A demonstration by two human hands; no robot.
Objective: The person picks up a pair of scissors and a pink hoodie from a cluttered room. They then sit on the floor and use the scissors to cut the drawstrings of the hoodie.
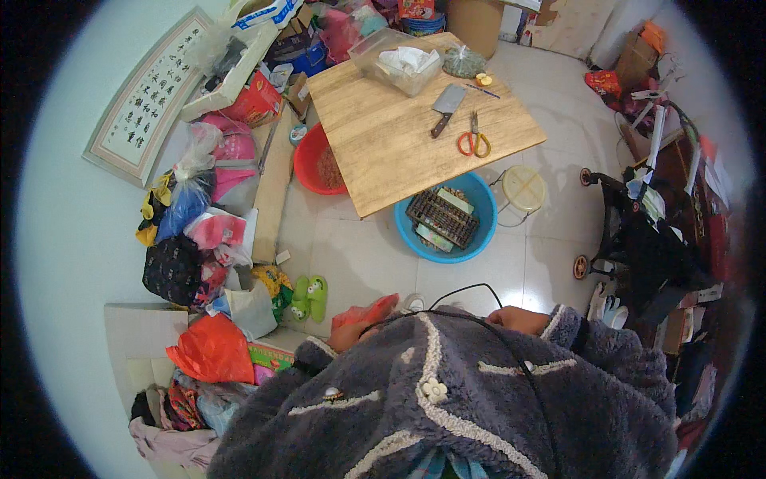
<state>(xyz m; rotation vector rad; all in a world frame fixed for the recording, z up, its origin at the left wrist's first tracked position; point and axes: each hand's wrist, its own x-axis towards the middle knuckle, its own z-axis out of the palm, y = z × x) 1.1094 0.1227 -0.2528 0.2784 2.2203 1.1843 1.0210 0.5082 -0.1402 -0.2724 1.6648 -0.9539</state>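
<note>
My left hand (343, 337) is low in front of my grey fleece coat, partly covered by the cuff. It is closed on a thin red plastic bag (369, 308) that sticks out beyond the fingers. Against the coat's right front, my right hand (520, 320) has its fingers curled in; the coat hides their tips and whatever may be in them. A black cable (464, 288) loops up between the hands and runs down over the coat. Beyond them, a blue basin (405, 239) on the floor holds a dark slatted rack (441, 218) and pale green pieces.
A wooden table (375, 152) bears a cleaver (448, 108), red-and-yellow-handled scissors (475, 137), a clear bin (371, 54) and a bag of greens (463, 62). Nearby stand a red basin (307, 164) and a round stool (524, 188). Green slippers (309, 298) lie left; a black wheeled frame (614, 223) stands right.
</note>
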